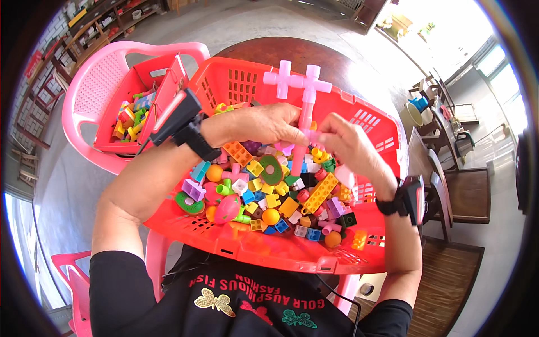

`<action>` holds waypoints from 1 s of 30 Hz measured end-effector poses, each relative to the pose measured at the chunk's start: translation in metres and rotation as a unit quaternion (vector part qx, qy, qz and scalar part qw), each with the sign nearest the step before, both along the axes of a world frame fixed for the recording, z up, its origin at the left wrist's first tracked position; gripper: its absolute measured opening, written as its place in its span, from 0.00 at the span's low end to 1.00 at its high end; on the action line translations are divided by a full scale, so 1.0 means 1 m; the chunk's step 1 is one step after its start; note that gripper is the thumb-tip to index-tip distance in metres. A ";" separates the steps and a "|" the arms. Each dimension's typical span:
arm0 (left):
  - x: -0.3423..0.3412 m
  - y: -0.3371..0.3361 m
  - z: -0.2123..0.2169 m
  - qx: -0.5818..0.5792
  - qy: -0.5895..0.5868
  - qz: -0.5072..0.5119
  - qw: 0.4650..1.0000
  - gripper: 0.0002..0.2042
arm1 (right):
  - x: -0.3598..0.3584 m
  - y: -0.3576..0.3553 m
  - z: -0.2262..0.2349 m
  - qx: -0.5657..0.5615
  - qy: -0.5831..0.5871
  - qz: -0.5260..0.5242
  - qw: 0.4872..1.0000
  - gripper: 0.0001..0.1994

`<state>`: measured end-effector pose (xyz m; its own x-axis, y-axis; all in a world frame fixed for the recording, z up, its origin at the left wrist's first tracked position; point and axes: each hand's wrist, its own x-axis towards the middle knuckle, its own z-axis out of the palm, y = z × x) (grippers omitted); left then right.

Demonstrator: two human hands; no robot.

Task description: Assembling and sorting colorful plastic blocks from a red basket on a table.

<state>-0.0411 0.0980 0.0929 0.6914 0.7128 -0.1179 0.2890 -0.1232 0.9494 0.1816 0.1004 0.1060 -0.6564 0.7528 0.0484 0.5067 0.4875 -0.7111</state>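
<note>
A pink toy pipe assembly (305, 115) stands upright over the red basket (303, 259), its straight tubes topped by two cross-shaped connectors. My left hand (266, 123) is closed on the tube from the left, thumb and fingers around its middle. From the other side, my right hand (351, 143) pinches the assembly at about the same height, by a pink joint partly hidden by the fingers. The tube's lower end reaches down among the loose toys. Below the hands lie a toy kiwi half (270, 169), a long yellow brick (320, 192) and a pink toy fruit (227, 209).
Loose building bricks, balls and pipe pieces fill the basket. A pink plastic chair (90, 84) at the left carries a red box (112, 143) with more bricks. Behind the basket is a round brown table (269, 49). Wooden furniture (463, 194) stands at the right.
</note>
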 end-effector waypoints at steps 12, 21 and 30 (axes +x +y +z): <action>-0.025 0.021 -0.022 -0.072 0.034 0.109 0.991 0.13 | 0.067 0.051 -0.042 0.135 -0.188 -0.016 0.973 0.10; -0.019 0.019 -0.026 -0.059 0.144 0.055 0.986 0.14 | 0.075 0.059 -0.058 0.165 -0.366 0.033 0.915 0.05; -0.020 0.020 -0.038 0.038 0.240 -0.016 0.970 0.10 | 0.068 0.063 -0.092 0.145 -0.478 0.110 0.860 0.06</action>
